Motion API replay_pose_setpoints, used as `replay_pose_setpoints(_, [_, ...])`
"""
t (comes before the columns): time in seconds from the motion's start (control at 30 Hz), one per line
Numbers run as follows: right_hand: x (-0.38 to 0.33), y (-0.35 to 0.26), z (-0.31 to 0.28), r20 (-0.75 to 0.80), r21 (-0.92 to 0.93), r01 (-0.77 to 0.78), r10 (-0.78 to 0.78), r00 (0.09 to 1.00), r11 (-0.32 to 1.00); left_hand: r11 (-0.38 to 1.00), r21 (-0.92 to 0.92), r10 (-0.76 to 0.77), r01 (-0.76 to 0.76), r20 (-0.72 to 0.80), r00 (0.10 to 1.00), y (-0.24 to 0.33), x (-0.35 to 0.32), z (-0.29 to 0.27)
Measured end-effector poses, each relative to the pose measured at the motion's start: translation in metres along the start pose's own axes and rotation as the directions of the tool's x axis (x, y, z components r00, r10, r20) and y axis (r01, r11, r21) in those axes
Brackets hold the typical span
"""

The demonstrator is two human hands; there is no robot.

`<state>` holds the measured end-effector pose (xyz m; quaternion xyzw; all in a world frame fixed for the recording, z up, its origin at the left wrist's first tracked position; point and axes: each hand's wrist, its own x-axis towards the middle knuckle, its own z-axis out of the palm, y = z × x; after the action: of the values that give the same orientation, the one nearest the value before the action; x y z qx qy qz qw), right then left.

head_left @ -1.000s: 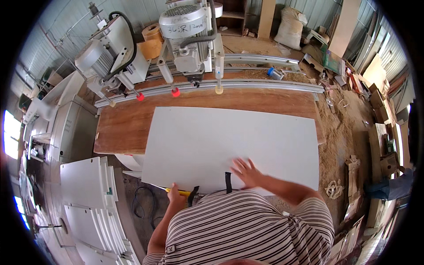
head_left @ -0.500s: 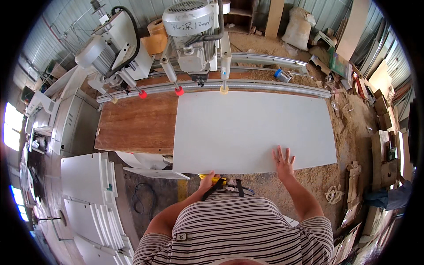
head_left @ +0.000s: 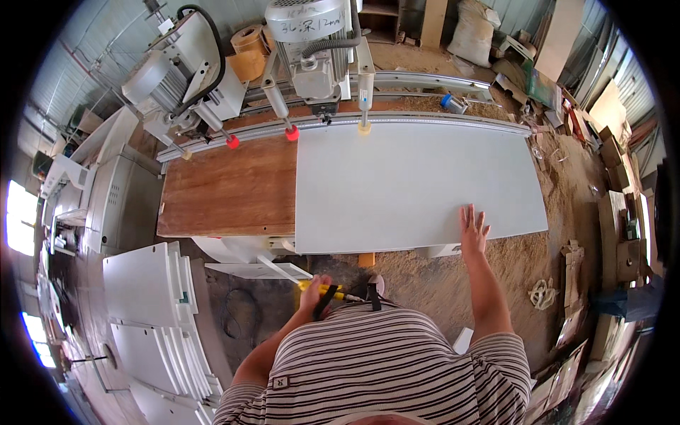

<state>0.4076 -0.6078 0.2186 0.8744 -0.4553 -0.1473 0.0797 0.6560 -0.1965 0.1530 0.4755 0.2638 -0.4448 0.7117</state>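
Two hands at work: the right hand point(head_left: 473, 237) lies, fingers slightly spread, upon the front part of a smooth white rectangular board point(head_left: 404, 184) – presumably to steady it. The left hand point(head_left: 310, 294) has its fingers curled around a yellow handheld tool point(head_left: 324, 290), apart from the board. The board overhangs a reddish-brown wooden counter point(head_left: 227, 191), its rear edge along a long silver metal rail point(head_left: 425, 117) – likely for alignment.

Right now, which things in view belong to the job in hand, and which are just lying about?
Likely in the job:
large white rectangular panel under right hand
yellow tool in left hand
brown wooden tabletop
silver-grey metal motors

Likely lying about:
pale tangled bundle
bulging off-white sack
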Motion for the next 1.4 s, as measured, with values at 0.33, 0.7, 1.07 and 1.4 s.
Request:
replay_pose_setpoints(0.33, [-0.052, -0.194, -0.043, -0.085, -0.124, 0.206, -0.217, 0.972, 0.971, 0.901, 0.007, 0.434, -0.434, -0.007, 0.901, 0.064, -0.097, -0.086])
replay_pose_setpoints(0.7, [-0.040, -0.213, -0.018, -0.204, -0.114, 0.114, -0.136, 0.970, 0.987, 0.218, 0.763, 0.677, -0.609, 0.331, 0.657, 0.124, -0.188, -0.152])
replay_pose_setpoints(1.07, [-0.028, -0.219, -0.013, -0.158, -0.129, -0.014, -0.007, 0.987, 0.992, 0.118, 0.844, 0.459, -0.523, 0.421, 0.782, 0.128, -0.188, -0.122])
replay_pose_setpoints(1.4, [-0.037, -0.211, -0.035, -0.052, -0.039, 0.044, -0.046, 0.998, 0.998, 0.061, 0.843, 0.465, -0.534, 0.450, 0.762, 0.117, -0.185, -0.098])
